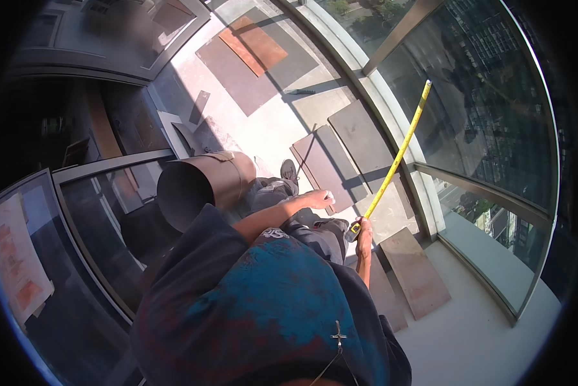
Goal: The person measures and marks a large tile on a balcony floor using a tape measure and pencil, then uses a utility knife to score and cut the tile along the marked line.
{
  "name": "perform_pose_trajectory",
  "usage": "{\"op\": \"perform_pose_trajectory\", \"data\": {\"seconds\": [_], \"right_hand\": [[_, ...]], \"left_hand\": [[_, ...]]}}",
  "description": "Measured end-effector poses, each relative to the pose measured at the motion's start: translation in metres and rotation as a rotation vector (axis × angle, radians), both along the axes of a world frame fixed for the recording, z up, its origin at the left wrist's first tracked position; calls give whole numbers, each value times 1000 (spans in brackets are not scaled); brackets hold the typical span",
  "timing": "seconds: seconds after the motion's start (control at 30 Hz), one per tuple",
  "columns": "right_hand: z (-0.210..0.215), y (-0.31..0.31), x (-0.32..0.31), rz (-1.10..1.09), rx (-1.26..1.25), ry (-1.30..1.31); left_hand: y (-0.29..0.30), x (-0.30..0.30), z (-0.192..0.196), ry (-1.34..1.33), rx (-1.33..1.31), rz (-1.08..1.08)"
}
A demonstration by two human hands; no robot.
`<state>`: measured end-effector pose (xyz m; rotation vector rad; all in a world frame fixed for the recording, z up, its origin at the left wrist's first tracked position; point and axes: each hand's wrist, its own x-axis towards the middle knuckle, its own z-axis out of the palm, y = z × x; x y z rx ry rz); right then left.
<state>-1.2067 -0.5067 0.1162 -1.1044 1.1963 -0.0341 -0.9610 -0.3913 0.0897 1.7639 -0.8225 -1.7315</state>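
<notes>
My right hand [364, 233] grips a tape measure [353, 231] by its case, low on the right side of my body. Its yellow blade [398, 157] is drawn out long and rises away to the upper right, with its free tip in front of the window glass. In front of my belly, my left hand [317, 199] is closed, palm inward. A small pale spot shows at its fingers; whether it is an object I cannot make out. Below the hands lie dark floor tiles [331, 164], close to my shoe.
A large rolled brown sheet [228, 180] stands at my left by a glass sliding door [109, 193]. Grey tiles and an orange-brown board [253, 46] lie farther off on the pale floor. Along the right runs a metal window frame [398, 128]. More tiles [416, 273] lie at the near right.
</notes>
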Motion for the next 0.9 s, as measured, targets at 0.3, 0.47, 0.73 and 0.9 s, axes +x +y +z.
{"op": "perform_pose_trajectory", "data": {"seconds": [0.3, 0.47, 0.73, 0.9], "right_hand": [[-25, 48, 333, 375, 10, -195], [-102, 89, 430, 657, -378, -307], [-195, 77, 609, 294, 340, 55], [-324, 42, 695, 454, 439, 317]], "left_hand": [[49, 163, 25, 349, -191, 861], [116, 248, -10, 253, 27, 939], [254, 349, -179, -21, 77, 787], [275, 429, -224, -309, 602, 699]]}}
